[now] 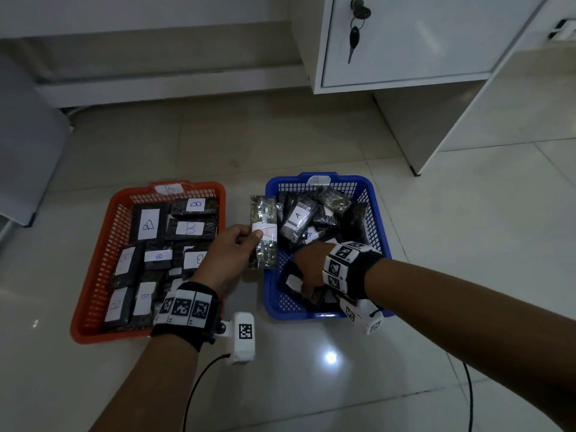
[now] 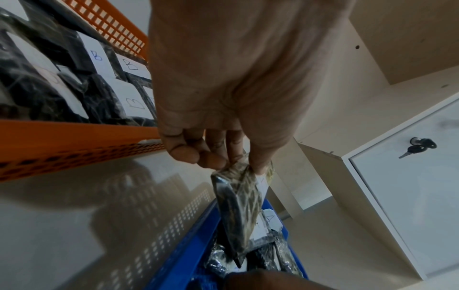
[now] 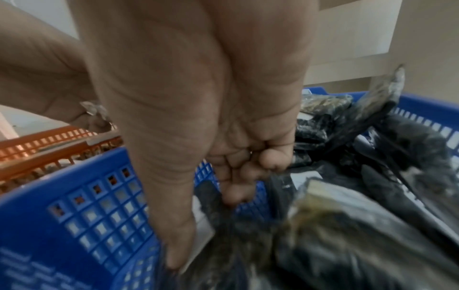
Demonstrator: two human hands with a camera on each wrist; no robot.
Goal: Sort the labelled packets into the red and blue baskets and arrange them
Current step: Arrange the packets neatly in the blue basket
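Note:
The red basket, tagged B, holds rows of dark packets with B labels. To its right the blue basket, tagged A, holds a loose heap of A packets. My left hand pinches one packet with a red A label, upright above the blue basket's left rim; the left wrist view shows the left hand gripping this packet by its top. My right hand reaches into the blue basket's near left corner. There the right hand grips a dark packet, thumb on its white label.
Both baskets sit on a glossy tiled floor. A white cabinet with a key in its lock stands behind the blue basket, a desk panel beside it. A grey object stands at far left. Black cables trail near my arms.

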